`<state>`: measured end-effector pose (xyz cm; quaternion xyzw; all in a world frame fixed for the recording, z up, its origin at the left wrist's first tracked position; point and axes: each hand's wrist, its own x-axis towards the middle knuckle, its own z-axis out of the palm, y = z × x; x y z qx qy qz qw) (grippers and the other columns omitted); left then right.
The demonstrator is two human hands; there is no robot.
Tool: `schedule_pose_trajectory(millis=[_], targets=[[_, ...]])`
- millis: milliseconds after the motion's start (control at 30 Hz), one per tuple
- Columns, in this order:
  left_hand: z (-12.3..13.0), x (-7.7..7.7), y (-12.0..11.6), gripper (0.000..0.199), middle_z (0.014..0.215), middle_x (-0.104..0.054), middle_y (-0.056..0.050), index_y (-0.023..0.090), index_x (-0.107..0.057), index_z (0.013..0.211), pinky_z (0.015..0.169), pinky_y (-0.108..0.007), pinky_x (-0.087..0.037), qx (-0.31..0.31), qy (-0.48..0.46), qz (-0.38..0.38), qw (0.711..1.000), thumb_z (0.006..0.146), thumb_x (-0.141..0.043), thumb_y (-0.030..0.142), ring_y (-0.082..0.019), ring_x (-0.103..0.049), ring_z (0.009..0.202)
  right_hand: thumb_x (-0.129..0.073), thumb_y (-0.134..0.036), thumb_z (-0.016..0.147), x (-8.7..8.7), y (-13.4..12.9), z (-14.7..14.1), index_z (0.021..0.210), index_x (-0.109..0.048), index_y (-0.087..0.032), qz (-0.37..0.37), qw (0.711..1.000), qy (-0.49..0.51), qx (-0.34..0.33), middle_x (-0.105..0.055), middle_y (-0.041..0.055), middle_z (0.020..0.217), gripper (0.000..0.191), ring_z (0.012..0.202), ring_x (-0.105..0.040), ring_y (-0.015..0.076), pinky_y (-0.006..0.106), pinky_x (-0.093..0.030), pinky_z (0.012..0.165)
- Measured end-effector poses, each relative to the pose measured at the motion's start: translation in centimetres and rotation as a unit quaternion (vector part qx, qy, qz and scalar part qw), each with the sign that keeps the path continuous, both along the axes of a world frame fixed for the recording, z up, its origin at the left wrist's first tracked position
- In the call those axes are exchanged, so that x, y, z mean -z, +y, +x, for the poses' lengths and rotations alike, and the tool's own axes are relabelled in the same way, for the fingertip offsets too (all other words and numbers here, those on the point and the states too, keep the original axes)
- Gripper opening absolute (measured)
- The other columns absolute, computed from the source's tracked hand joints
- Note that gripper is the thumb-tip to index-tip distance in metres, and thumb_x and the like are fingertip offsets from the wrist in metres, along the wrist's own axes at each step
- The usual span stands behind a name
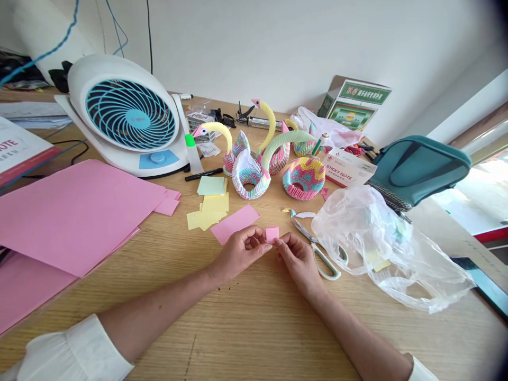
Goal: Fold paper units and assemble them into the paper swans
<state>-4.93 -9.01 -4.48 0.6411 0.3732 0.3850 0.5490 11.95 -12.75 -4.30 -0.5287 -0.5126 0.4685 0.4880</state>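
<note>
Your wood table (254, 338) has big pink sheets (75, 217) on the L, paper swans (250, 182) ahead, and a plastic bag (381, 243) and scissors (305, 233) on the R. A pink strip (234, 225) lies just past your L hand (238, 253). L hand and R hand (299, 262) are half shut, pinching a small pink paper square (272, 234) btwn them.

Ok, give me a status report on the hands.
Left hand and right hand pinching small pink paper square. Pink paper strip beyond left hand. White-handled scissors beside right hand.
</note>
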Motion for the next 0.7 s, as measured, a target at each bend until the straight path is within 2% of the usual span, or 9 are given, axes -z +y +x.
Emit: schedule_pose_trajectory(millis=[67,167,333,400,500,567,633,700], targets=[[0.0,0.4,0.0,0.023,0.083,-0.062,-0.001,0.016,-0.063,0.089,0.069,-0.023,-0.047,0.003,-0.002,0.006,1.000,0.083,-0.069,0.038,-0.013,-0.057,0.075,-0.066,-0.060,0.083,0.1,-0.1,0.0,0.069,-0.056,-0.020,-0.002,1.000,0.003,-0.012,-0.049,-0.0033,0.060,0.043,0.055,-0.040,0.0122,0.026,-0.032,0.053],[0.0,0.5,-0.1,0.024,0.084,-0.065,-0.002,0.017,-0.064,0.098,0.062,-0.022,-0.047,0.001,-0.001,-0.012,1.000,0.085,-0.066,0.037,-0.013,-0.058,0.071,-0.062,-0.055,0.088,0.3,-0.2,-0.1,0.077,-0.058,-0.020,0.006,0.999,0.013,-0.030,-0.051,-0.0022,0.067,0.037,0.059,-0.042,0.0130,0.026,-0.035,0.055],[-0.1,-0.1,-0.2,0.016,0.083,-0.066,-0.003,0.016,-0.064,0.084,0.069,-0.024,-0.052,-0.054,0.020,0.058,0.997,0.083,-0.068,0.032,-0.013,-0.060,0.075,-0.059,-0.038,0.094,0.8,-0.3,0.1,0.100,-0.056,-0.023,0.070,0.997,0.032,-0.012,-0.051,-0.0017,0.079,0.016,0.065,-0.046,0.0133,0.026,-0.040,0.060],[-0.1,-0.3,-0.2,0.019,0.078,-0.063,-0.002,0.016,-0.063,0.084,0.063,-0.024,-0.052,-0.031,-0.004,0.010,0.999,0.081,-0.069,0.033,-0.012,-0.058,0.068,-0.057,-0.031,0.095,0.8,-0.2,0.3,0.109,-0.056,-0.025,0.117,0.993,-0.001,-0.008,-0.053,0.0002,0.085,0.016,0.073,-0.051,0.0148,0.027,-0.044,0.065],[-0.1,-0.5,0.0,0.026,0.074,-0.060,0.000,0.015,-0.062,0.085,0.051,-0.024,-0.051,0.048,-0.071,-0.100,0.991,0.078,-0.072,0.038,-0.011,-0.055,0.059,-0.053,-0.024,0.095,0.5,-0.1,0.6,0.116,-0.058,-0.027,0.179,0.979,-0.099,-0.014,-0.055,0.0049,0.101,0.022,0.085,-0.056,0.0172,0.030,-0.049,0.072],[-0.2,-0.6,0.1,0.029,0.074,-0.059,0.000,0.015,-0.062,0.085,0.049,-0.023,-0.051,0.081,-0.107,-0.141,0.981,0.078,-0.073,0.040,-0.010,-0.054,0.060,-0.055,-0.022,0.093,0.1,0.0,0.9,0.111,-0.062,-0.026,0.196,0.970,-0.141,-0.022,-0.055,0.0074,0.108,0.020,0.095,-0.057,0.0197,0.031,-0.051,0.073],[-0.2,-0.6,0.2,0.029,0.072,-0.056,0.001,0.015,-0.063,0.087,0.047,-0.021,-0.050,0.086,-0.127,-0.164,0.975,0.079,-0.073,0.040,-0.009,-0.051,0.060,-0.059,-0.024,0.092,-0.1,0.0,1.0,0.102,-0.064,-0.024,0.193,0.971,-0.139,-0.031,-0.057,0.0088,0.112,0.011,0.103,-0.057,0.0221,0.032,-0.051,0.076],[-0.3,-0.6,0.2,0.028,0.067,-0.051,0.003,0.015,-0.063,0.087,0.046,-0.019,-0.048,0.076,-0.130,-0.168,0.974,0.080,-0.073,0.040,-0.008,-0.047,0.058,-0.061,-0.029,0.092,0.0,0.0,1.0,0.093,-0.064,-0.023,0.166,0.980,-0.104,-0.039,-0.061,0.0084,0.106,0.007,0.098,-0.059,0.0216,0.032,-0.051,0.076]])
